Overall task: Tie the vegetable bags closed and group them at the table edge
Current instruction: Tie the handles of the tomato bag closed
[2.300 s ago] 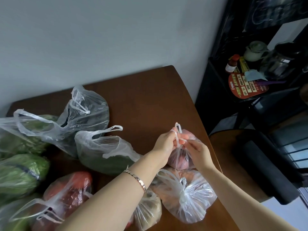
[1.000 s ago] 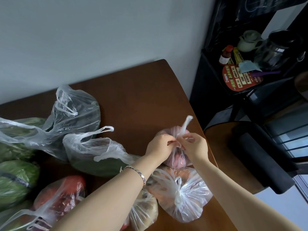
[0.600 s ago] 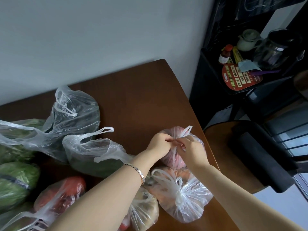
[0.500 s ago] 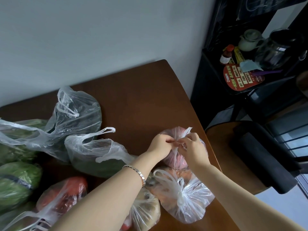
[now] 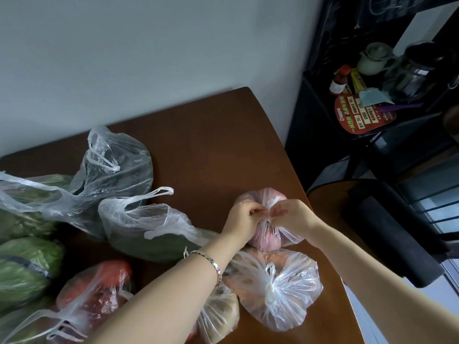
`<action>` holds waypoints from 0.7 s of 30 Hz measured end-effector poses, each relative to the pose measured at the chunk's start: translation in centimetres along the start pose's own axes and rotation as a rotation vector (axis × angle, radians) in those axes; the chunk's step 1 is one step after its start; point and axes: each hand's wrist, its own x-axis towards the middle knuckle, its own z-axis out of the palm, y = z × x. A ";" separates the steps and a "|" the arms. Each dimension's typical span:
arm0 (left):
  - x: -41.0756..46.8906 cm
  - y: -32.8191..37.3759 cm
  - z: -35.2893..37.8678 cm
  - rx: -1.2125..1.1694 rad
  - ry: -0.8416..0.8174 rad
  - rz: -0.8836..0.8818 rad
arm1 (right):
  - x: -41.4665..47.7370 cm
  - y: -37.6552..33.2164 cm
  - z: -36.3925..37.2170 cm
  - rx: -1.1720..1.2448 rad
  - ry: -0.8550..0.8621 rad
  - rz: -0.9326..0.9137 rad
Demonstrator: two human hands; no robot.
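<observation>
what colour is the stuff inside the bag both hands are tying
Pinkish-red, seen through the clear plastic bag; the head view shows it.

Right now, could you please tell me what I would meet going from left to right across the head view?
Bag of leafy greens → bag of red vegetables → untied bag of dark greens → bag of pink produce, being tied → red-capped bottle → pale teapot → glass kettle.

Left hand (image 5: 242,219) and right hand (image 5: 291,216) pinch the pink bag's (image 5: 267,234) top.

A teapot (image 5: 373,58) and bottle (image 5: 339,80) stand on shelving (image 5: 320,103).
</observation>
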 end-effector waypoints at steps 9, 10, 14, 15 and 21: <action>0.6 0.2 -0.1 -0.011 -0.085 -0.235 | -0.8 2.7 2.8 -0.237 0.363 -0.467; 0.7 0.2 -0.1 -0.012 -0.089 -0.253 | -0.8 2.9 2.8 -0.258 0.374 -0.500; 0.8 0.4 0.1 0.009 -0.100 -0.291 | -0.7 3.2 2.6 -0.354 0.335 -0.538; 0.7 0.5 0.1 0.017 -0.105 -0.292 | -0.6 3.2 2.5 -0.387 0.323 -0.537; 0.8 0.7 0.0 0.049 -0.122 -0.306 | 0.0 3.3 2.0 -0.664 0.231 -0.500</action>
